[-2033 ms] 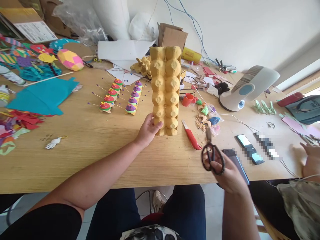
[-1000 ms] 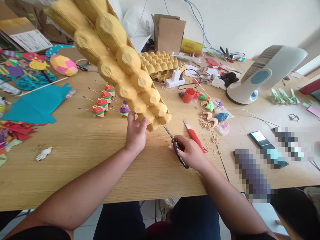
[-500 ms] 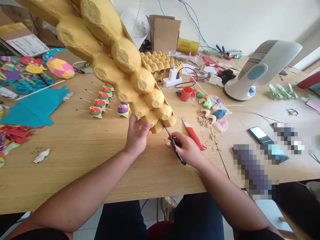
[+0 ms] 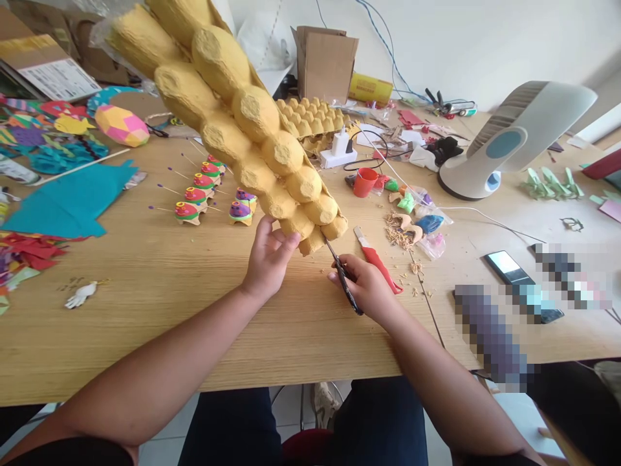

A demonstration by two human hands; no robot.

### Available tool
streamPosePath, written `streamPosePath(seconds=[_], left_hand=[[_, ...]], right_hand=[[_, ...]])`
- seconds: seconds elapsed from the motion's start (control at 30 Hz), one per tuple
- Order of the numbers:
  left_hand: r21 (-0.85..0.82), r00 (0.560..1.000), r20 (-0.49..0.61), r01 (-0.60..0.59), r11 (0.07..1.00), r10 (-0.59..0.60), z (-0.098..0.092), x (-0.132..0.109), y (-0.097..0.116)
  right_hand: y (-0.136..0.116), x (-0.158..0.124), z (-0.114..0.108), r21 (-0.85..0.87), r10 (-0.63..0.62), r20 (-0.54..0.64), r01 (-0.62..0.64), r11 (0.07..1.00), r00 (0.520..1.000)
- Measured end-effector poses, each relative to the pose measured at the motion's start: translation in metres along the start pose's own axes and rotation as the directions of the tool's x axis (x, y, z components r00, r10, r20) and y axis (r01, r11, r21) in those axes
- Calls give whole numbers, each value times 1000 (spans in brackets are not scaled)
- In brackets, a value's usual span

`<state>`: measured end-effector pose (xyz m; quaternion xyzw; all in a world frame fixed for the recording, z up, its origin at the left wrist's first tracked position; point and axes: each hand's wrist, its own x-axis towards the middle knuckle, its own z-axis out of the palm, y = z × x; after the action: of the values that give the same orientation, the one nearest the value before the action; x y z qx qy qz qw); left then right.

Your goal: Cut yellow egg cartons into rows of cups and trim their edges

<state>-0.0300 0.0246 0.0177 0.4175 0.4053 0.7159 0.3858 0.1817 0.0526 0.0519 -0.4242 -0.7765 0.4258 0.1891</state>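
Observation:
My left hand (image 4: 268, 257) grips the near end of a long yellow egg carton strip (image 4: 242, 123), which is lifted and tilted up toward the upper left. My right hand (image 4: 369, 288) holds black scissors (image 4: 342, 275) with the blades at the strip's near end, under the last cups. Both hands are above the wooden table (image 4: 169, 310) near its front edge.
Painted egg-cup figures with pins (image 4: 194, 197) stand left of the strip. A red utility knife (image 4: 376, 259), a red cup (image 4: 365, 182), cardboard scraps, a white fan (image 4: 509, 139), a phone (image 4: 509, 268), another yellow egg tray (image 4: 310, 116) and coloured paper cutouts (image 4: 68, 194) lie around.
The strip was lying flat two seconds ago; now my left hand has it raised and tilted. My right hand has brought the scissors from the table's edge up to the strip's near end.

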Motion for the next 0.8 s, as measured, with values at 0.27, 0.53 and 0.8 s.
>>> streamPosePath(seconds=[0.27, 0.53, 0.8], left_hand=[[-1, 1000, 3, 21, 1000, -21, -2, 1, 1], [-14, 1000, -18, 10, 1000, -10, -2, 1, 0], [-104, 997, -56, 46, 993, -52, 2, 6, 8]], right_hand=[[4, 2, -3, -12, -9, -6, 9, 1000, 1000], [6, 2, -7, -23, -27, 41, 28, 999, 999], [1, -4, -17, 53, -159, 112, 154, 987, 981]])
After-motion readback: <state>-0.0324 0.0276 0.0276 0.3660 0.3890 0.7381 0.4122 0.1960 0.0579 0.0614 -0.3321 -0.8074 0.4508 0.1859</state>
